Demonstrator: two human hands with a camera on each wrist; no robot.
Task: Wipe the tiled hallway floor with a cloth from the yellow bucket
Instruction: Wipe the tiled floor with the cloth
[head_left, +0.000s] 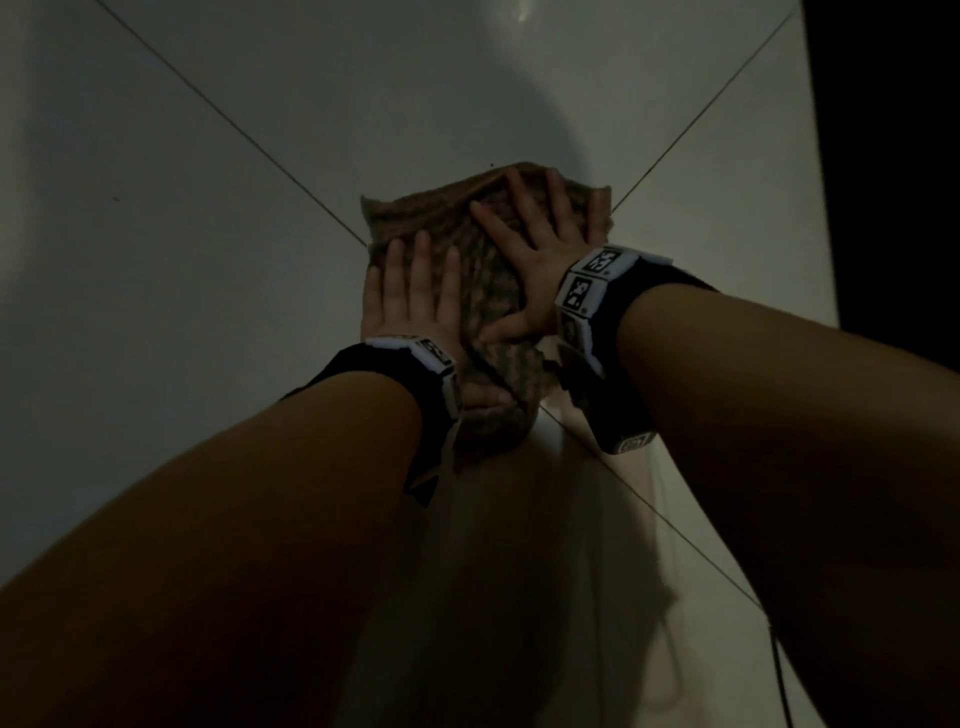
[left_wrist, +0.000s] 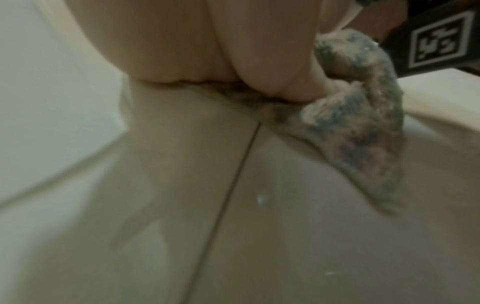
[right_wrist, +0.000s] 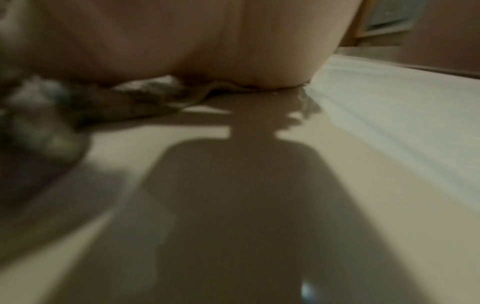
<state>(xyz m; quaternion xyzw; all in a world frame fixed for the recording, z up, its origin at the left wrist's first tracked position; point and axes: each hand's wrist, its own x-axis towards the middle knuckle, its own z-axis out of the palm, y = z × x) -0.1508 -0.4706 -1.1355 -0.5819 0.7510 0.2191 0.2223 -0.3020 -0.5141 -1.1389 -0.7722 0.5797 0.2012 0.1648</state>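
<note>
A mottled brownish cloth (head_left: 467, 249) lies flat on the pale tiled floor (head_left: 182, 208), where grout lines cross. My left hand (head_left: 410, 291) presses flat on its left side, fingers straight. My right hand (head_left: 540, 228) presses on its far right part with fingers spread and the thumb reaching back. In the left wrist view the heel of my left hand (left_wrist: 182, 51) sits on the cloth (left_wrist: 363, 127), which bunches up to the right. The right wrist view shows my right hand (right_wrist: 207, 41) on the cloth's edge (right_wrist: 145, 94). The yellow bucket is out of view.
A dark wall or doorway edge (head_left: 893, 156) runs along the right side of the floor. Wet streaks shine on the tiles (head_left: 519, 519) between my forearms. A wooden frame (right_wrist: 384, 22) stands far off in the right wrist view.
</note>
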